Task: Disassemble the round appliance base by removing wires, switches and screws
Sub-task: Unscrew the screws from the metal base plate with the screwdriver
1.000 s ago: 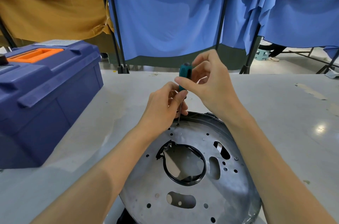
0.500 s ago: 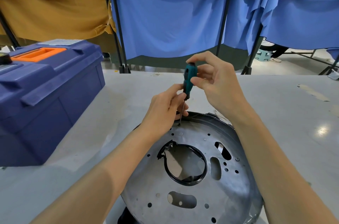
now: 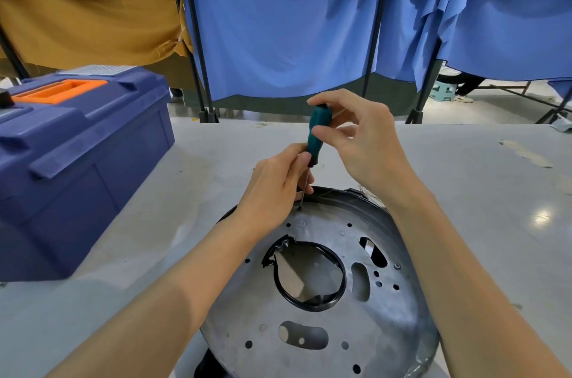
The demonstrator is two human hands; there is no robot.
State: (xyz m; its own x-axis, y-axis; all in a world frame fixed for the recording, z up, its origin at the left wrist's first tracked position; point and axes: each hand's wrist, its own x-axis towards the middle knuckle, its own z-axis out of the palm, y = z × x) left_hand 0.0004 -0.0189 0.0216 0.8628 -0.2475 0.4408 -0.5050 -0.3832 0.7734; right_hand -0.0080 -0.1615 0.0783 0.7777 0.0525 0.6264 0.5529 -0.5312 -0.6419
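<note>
Teal-handled screwdriver (image 3: 316, 136); dull silver-grey round base (image 3: 312, 294) with black ring; navy toolbox (image 3: 77, 161), orange handle inset; pale grey tabletop (image 3: 464, 192); blue curtains (image 3: 294, 21) and mustard curtain (image 3: 86, 0) far behind.

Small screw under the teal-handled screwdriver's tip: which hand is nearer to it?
Left. The left hand holds the teal-handled screwdriver low, just above the small screw; the right hand pinches its handle higher up.
</note>
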